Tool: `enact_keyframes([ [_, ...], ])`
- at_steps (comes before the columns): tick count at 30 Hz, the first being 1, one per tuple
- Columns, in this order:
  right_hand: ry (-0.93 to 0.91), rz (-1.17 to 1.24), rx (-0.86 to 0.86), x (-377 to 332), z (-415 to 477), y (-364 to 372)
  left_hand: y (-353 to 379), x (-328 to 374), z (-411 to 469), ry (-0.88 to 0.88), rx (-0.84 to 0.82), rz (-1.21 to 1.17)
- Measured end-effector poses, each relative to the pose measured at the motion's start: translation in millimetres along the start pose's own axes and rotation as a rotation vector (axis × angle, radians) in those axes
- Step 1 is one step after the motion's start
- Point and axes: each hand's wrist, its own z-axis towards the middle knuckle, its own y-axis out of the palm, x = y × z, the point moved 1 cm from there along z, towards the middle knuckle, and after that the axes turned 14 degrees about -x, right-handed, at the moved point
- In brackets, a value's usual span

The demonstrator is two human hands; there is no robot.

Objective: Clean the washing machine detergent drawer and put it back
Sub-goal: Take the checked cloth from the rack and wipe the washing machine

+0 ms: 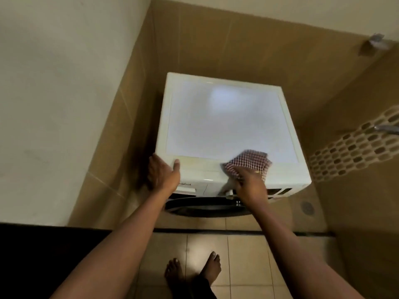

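A white front-loading washing machine (226, 121) stands in a tiled corner, seen from above. My left hand (163, 174) grips its front left top corner, thumb on the top and fingers down the side. My right hand (250, 184) holds a red-and-white checked cloth (248, 161) that lies on the front edge of the machine's top. The detergent drawer front (194, 186) sits at the upper left of the machine's face, below my left hand, and looks closed. The dark round door rim (205, 209) shows beneath.
Brown tiled walls close in behind and on both sides of the machine. A metal tap (386, 128) juts from the right wall by a patterned tile band. A floor drain (307, 207) lies right of the machine. My bare feet (194, 270) stand on beige floor tiles.
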Motion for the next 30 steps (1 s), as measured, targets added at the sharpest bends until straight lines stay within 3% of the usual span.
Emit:
enact_keyframes([
  [3,0.052,-0.003,0.015,-24.4,12.2,39.2,1.6,1.4,1.3,-0.03,-0.119,0.148],
  [6,-0.041,-0.213,0.09,-34.5,27.5,47.4,0.4,-3.1,5.4,-0.041,-0.178,0.223],
  [8,-0.045,-0.214,0.111,-23.1,44.6,42.6,-0.9,-6.2,8.5,-0.028,-0.217,0.251],
  [13,0.249,-0.023,0.257,-26.4,73.6,43.4,-1.1,-11.4,17.0,-0.024,-0.282,0.249],
  [16,-0.011,-0.177,0.078,-50.7,51.5,63.0,-0.8,-8.7,18.4,-0.053,-0.302,0.273],
  [18,-0.111,-0.265,0.046,-35.0,50.3,54.3,-1.9,-5.9,19.5,-0.078,-0.329,0.285],
  [22,0.235,-0.167,0.208,-9.1,95.3,27.7,-6.3,0.4,22.1,-0.11,-0.39,0.299],
  [24,0.295,-0.133,0.204,-28.1,119.3,34.6,-8.7,2.2,21.7,-0.122,-0.42,0.305],
  [27,-0.062,-0.18,0.081,-75.4,116.3,58.0,-11.6,2.3,21.8,-0.128,-0.438,0.288],
  [29,-0.394,-0.237,-0.064,-78.5,91.8,62.8,-11.6,1.9,21.3,-0.11,-0.419,0.28],
  [30,-0.465,-0.235,-0.11,-66.6,85.5,60.0,-12.4,1.5,21.3,-0.106,-0.42,0.271],
])
